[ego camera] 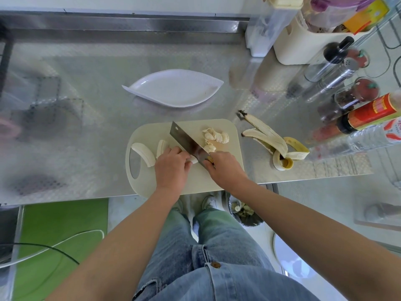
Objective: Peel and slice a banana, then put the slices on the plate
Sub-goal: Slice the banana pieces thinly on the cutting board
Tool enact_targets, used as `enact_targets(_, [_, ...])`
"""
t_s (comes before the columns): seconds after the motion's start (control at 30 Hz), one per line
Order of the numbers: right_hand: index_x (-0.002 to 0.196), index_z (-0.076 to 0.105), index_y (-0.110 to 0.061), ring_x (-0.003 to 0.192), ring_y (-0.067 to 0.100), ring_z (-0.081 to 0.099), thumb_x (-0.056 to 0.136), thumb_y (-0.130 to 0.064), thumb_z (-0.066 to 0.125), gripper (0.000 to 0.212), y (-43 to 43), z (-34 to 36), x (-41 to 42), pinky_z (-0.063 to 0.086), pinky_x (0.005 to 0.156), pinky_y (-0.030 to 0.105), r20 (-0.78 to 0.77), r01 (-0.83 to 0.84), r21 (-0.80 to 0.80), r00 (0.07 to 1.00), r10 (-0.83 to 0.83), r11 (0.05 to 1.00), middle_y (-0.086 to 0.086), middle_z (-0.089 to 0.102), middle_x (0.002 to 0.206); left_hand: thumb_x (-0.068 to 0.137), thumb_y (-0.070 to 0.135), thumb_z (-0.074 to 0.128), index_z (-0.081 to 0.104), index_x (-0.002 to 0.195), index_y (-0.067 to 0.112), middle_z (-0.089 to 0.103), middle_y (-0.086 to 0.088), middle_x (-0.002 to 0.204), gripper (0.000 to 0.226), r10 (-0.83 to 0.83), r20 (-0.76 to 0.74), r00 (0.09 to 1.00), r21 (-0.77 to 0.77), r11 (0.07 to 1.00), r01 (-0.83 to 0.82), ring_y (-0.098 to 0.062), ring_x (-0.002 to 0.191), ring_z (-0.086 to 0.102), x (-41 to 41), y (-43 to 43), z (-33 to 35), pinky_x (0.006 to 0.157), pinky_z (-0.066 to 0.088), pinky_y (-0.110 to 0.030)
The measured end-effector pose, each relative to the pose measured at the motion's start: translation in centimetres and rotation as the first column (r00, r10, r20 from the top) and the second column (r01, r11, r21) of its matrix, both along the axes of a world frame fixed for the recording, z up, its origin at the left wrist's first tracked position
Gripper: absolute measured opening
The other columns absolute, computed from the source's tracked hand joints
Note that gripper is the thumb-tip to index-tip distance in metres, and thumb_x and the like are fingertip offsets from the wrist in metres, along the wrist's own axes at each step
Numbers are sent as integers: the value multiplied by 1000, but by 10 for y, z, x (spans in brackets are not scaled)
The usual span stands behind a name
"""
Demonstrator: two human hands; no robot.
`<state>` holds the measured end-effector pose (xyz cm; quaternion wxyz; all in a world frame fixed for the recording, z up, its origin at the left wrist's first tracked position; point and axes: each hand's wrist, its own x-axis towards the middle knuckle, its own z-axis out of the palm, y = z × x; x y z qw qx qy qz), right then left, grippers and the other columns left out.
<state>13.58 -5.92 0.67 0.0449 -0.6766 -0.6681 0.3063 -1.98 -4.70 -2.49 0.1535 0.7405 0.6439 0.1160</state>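
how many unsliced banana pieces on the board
3: a long piece by the board's handle hole, a short piece beside it, a third piece mostly hidden under the left hand.

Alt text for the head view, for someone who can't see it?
The right hand grips a cleaver over a banana piece the left hand holds on the cutting board. Cut slices lie beside the cleaver; the white plate beyond is empty.

The right hand (pixel 225 168) covers the handle of the cleaver (pixel 187 141) completely. The left hand (pixel 171 168) hides most of the banana piece (pixel 194 160) beside the blade. Near the right edge of the countertop (pixel 97 83), the red-labelled bottle (pixel 373 114) is cut off by the picture, and its print is too blurred to read.
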Motion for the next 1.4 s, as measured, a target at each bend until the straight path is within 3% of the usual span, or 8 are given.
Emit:
enact_targets(0.27, [91, 63, -4, 71, 31, 51, 94, -31, 49, 31, 1, -7, 5, 44, 63, 39, -38, 84, 29, 996, -83, 996, 13, 57, 77, 71, 18, 81, 73, 83, 16, 65, -2, 81, 14, -4, 7, 1000, 15, 1000, 4, -24, 76, 57, 3, 2, 1, 59, 41, -30])
enact_targets(0.37, [72, 52, -6, 64, 30, 46, 93, -28, 51, 30, 2, -1, 9, 40, 59, 38, -71, 68, 71, 995, -63, 995, 11, 52, 68, 75, 20, 79, 73, 87, 16, 66, -2, 85, 14, -17, -5, 1000, 9, 1000, 17, -23, 79, 56, 6, 3, 3, 60, 39, -30])
enact_targets(0.47, [67, 40, -15, 61, 29, 42, 93, -26, 51, 30, 3, 4, 10, 31, 58, 34, -86, 49, 86, 995, -41, 995, 8, 45, 64, 78, 22, 76, 73, 91, 17, 66, -1, 88, 14, -25, -20, 1000, -7, 1000, 25, -22, 82, 56, 7, 3, 4, 61, 36, -28])
enact_targets(1.0, [76, 42, -16, 68, 24, 41, 97, -28, 48, 24, 2, -4, 2, 28, 62, 32, -8, 26, 2, 1000, -26, 1000, 3, 45, 75, 73, 19, 80, 73, 79, 18, 65, -1, 79, 10, -26, -18, 999, 9, 1000, 26, -24, 76, 55, 7, 5, 2, 57, 32, -28])
enact_targets(1.13, [86, 59, -5, 69, 28, 50, 94, -31, 48, 30, 1, -9, 5, 38, 60, 36, -39, 94, 10, 995, -94, 996, 9, 55, 74, 72, 20, 80, 70, 81, 17, 65, -1, 80, 14, -32, -13, 999, 22, 999, 33, -22, 76, 56, 6, 4, 1, 56, 34, -27])
enact_targets(1.27, [75, 55, -4, 65, 28, 48, 94, -29, 48, 31, 1, -3, 7, 38, 59, 37, -63, 80, 60, 995, -76, 995, 12, 55, 71, 74, 22, 79, 68, 82, 15, 65, -3, 81, 16, -30, -30, 999, 27, 999, 31, -23, 78, 57, 5, 3, 2, 57, 38, -29])
enact_targets(1.4, [77, 56, -4, 65, 28, 48, 94, -31, 47, 33, 3, 2, 9, 37, 59, 36, -52, 32, 65, 998, -28, 997, 12, 55, 71, 76, 22, 77, 70, 85, 15, 65, -3, 85, 13, -29, -25, 999, 14, 999, 30, -23, 81, 56, 6, 3, 3, 60, 40, -30])
